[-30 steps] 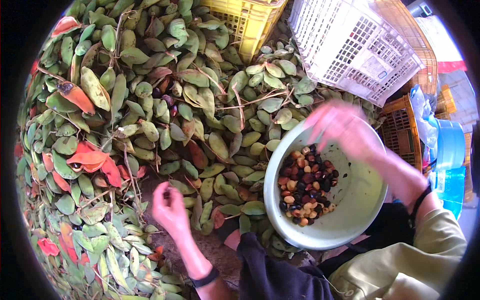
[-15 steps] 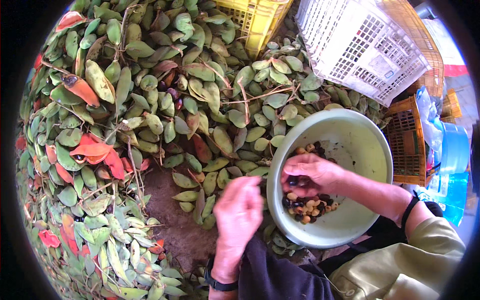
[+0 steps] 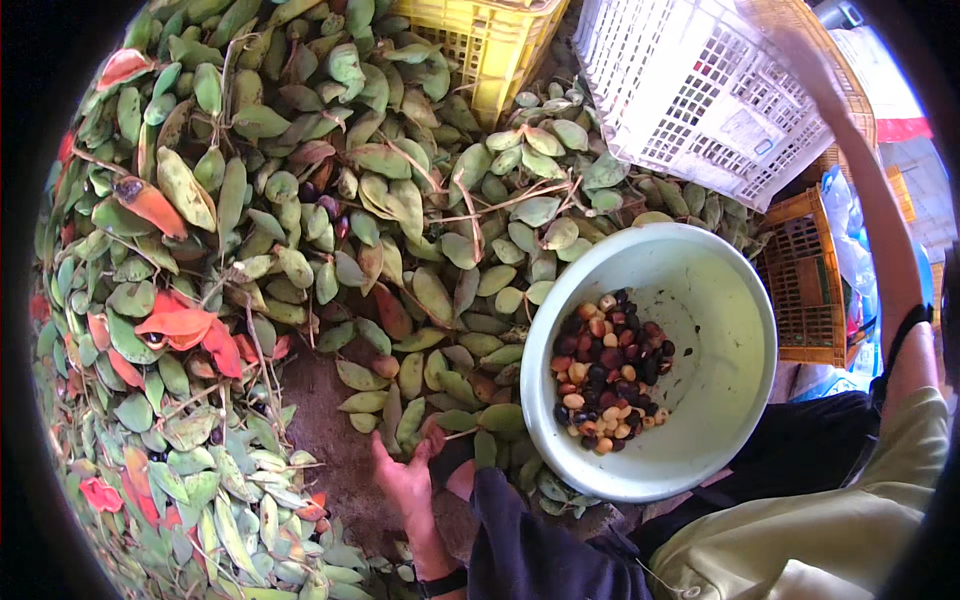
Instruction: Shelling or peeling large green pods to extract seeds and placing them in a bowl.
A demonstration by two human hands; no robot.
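Observation:
My left hand (image 3: pixel 408 482) is low over the ground beside my knee. Its fingertips meet the pale stem of a small cluster of green pods (image 3: pixel 500 418), which they seem to pinch. Away at the upper right, my right hand (image 3: pixel 797 55) reaches over the white crate (image 3: pixel 690 110); motion and glare blur its fingers. Between my legs and the heap stands a pale green basin (image 3: pixel 745 370). Inside it lies a pile of seeds (image 3: pixel 610 375), dark brown, reddish and cream.
A big heap of green pods (image 3: pixel 420 290) spreads over the left and middle, with some split red pods (image 3: pixel 180 325) in it. A yellow crate (image 3: pixel 490 60) stands at the back. An orange-brown crate (image 3: pixel 800 280) and blue plastic (image 3: pixel 850 240) are at the right.
My right hand has left the basin, swinging up and right to the white crate. Its dark seeds are no longer seen in it. My left hand has dropped down and left to the pods.

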